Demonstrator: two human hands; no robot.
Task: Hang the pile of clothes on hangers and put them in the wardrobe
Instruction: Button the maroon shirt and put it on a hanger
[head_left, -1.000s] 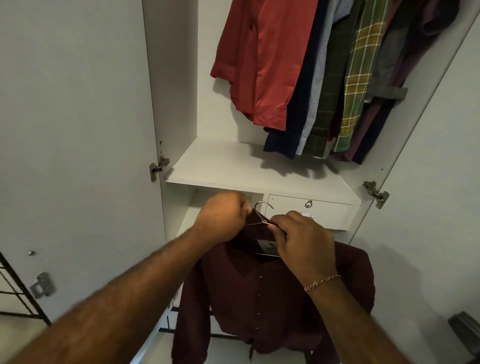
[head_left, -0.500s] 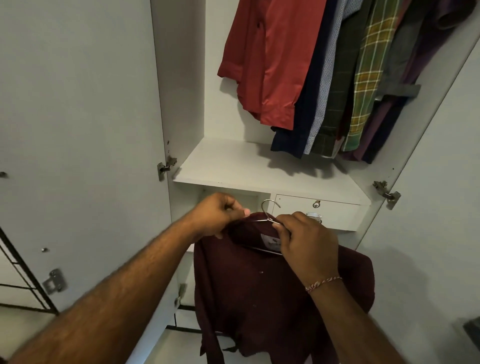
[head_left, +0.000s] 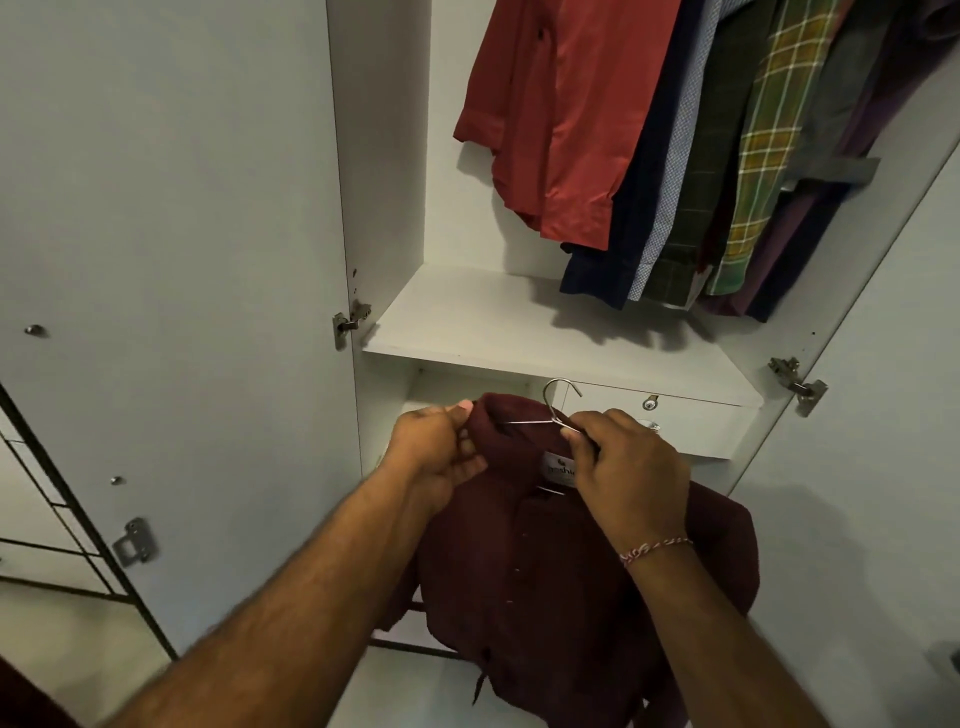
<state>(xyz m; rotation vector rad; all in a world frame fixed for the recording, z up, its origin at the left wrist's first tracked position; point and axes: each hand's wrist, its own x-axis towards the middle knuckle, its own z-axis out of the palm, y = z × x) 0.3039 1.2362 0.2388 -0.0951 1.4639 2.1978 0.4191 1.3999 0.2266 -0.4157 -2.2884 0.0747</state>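
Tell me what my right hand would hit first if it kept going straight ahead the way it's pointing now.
Probably the white drawer front just beyond the right hand, below the shelf. Depth is hard to judge, so the gap between them is unclear.

I see both hands out in front of the open wardrobe (head_left: 382, 156), holding a maroon shirt (head_left: 524, 561) that sits on a metal hanger (head_left: 558, 402). My left hand (head_left: 441, 452) pinches the collar at its left edge. My right hand (head_left: 628, 473) has its grip closed on the hanger wire just below the hook, a thread bracelet (head_left: 655, 548) at the wrist. Above, a red shirt (head_left: 561, 119), a navy one and a yellow-green plaid shirt (head_left: 763, 156) hang in a row over a white shelf (head_left: 467, 322). A drawer (head_left: 691, 426) with a keyhole sits under the shelf.
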